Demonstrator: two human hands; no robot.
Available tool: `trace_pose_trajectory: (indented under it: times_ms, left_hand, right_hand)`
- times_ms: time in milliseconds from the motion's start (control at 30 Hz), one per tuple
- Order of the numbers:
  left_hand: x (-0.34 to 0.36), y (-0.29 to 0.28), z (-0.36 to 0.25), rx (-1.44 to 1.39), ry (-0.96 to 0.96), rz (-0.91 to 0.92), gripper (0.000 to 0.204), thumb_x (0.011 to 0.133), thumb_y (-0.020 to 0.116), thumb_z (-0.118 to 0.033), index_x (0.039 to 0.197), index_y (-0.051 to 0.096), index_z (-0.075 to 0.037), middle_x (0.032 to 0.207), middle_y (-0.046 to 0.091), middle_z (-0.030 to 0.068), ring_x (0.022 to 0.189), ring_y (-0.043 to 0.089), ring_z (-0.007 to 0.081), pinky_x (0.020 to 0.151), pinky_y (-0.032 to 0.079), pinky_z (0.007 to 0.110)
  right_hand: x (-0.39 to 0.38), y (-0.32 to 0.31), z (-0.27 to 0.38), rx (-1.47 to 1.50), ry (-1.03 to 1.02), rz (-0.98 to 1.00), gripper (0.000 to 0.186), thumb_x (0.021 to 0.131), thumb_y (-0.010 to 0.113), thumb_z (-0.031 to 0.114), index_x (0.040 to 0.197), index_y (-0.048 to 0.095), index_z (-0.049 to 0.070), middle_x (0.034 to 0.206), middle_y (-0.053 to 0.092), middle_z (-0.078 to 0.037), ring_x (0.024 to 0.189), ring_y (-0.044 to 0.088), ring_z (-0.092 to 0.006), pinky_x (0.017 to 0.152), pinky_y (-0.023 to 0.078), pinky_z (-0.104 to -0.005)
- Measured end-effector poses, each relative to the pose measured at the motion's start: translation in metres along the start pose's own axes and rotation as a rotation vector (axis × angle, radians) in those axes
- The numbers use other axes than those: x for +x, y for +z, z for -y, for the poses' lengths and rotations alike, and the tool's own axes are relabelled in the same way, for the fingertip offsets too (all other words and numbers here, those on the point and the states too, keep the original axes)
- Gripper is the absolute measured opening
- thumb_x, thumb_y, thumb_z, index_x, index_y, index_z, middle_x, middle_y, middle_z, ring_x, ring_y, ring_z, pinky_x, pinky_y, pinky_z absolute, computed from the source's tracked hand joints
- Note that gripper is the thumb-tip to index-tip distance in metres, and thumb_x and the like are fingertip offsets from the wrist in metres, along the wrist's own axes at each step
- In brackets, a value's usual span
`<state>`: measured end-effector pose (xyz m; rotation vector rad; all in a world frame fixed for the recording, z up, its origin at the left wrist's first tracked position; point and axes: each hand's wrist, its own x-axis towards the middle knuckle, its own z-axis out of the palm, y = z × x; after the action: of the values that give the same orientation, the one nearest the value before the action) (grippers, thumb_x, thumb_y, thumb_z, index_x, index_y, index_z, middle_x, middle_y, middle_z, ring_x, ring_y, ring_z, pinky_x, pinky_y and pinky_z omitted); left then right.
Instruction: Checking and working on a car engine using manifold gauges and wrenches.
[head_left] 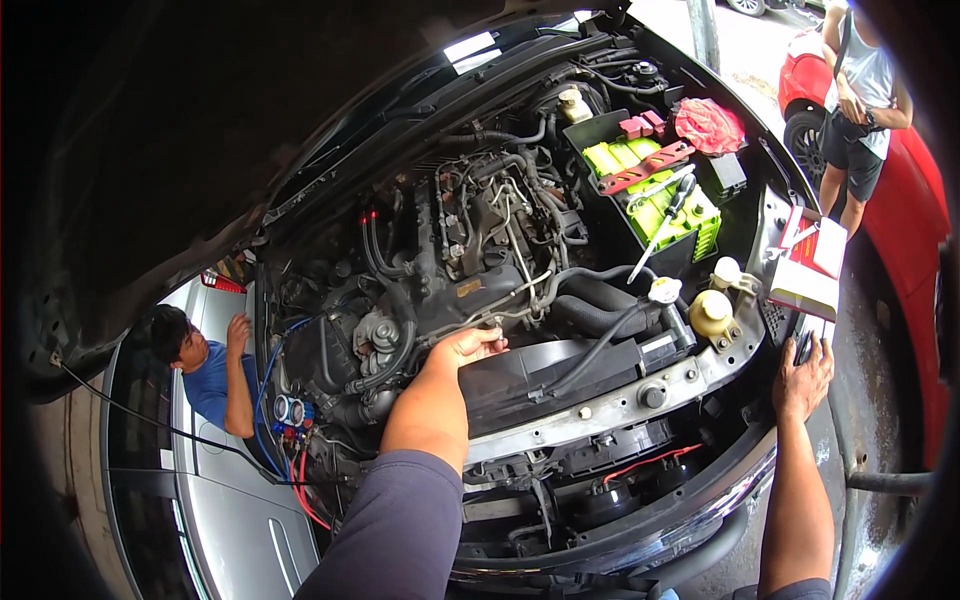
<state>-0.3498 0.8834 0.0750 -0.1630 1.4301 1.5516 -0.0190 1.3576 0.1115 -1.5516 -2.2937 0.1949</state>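
Observation:
My left hand [468, 346] reaches over the front of the engine [480, 290], just behind the black radiator shroud [520, 368]. Its fingers are curled together at a small fitting or piece by the hoses; what they pinch is too small to name. At the car's front right corner, my right hand [803, 382] lies with fingers spread on the fender edge, beside a dark object partly under the fingers. Just above that hand sits an open red and white box [810, 262]. A screwdriver [664, 225] and a red tool [645, 168] lie on the bright green battery [690, 222].
A raised hood [200, 120] hangs over the left side. Manifold gauges [293, 411] with blue and red hoses stand at the left fender, near a person in blue [212, 375]. Another person [860, 100] stands by a red car [905, 240]. A red cloth [709, 126] lies behind the battery.

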Motion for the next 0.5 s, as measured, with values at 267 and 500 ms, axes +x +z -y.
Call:
trace_pose_trajectory:
  times_ms: [267,500]
  left_hand:
    - [-0.0018,0.0041,-0.0019,-0.106,-0.005,0.035,0.015,0.094,0.056,-0.012,0.098,0.059,0.002,0.095,0.062,0.0126,0.093,0.062,0.0228,0.098,0.049,0.041]
    - [-0.0012,0.0048,-0.002,-0.062,-0.002,0.0,0.012,0.094,0.056,-0.011,0.098,0.058,0.001,0.095,0.061,0.013,0.095,0.062,0.0247,0.098,0.048,0.043]
  right_hand:
    - [0.0001,-0.0002,0.0,0.004,0.004,0.005,0.052,0.089,0.056,0.043,0.132,0.05,0.015,0.141,0.04,-0.01,0.134,0.033,-0.0295,0.108,0.03,-0.0448]
    - [0.0,-0.0002,-0.0002,-0.005,0.006,0.005,0.051,0.09,0.055,0.043,0.132,0.05,0.015,0.141,0.04,-0.01,0.134,0.033,-0.0296,0.107,0.031,-0.0448]
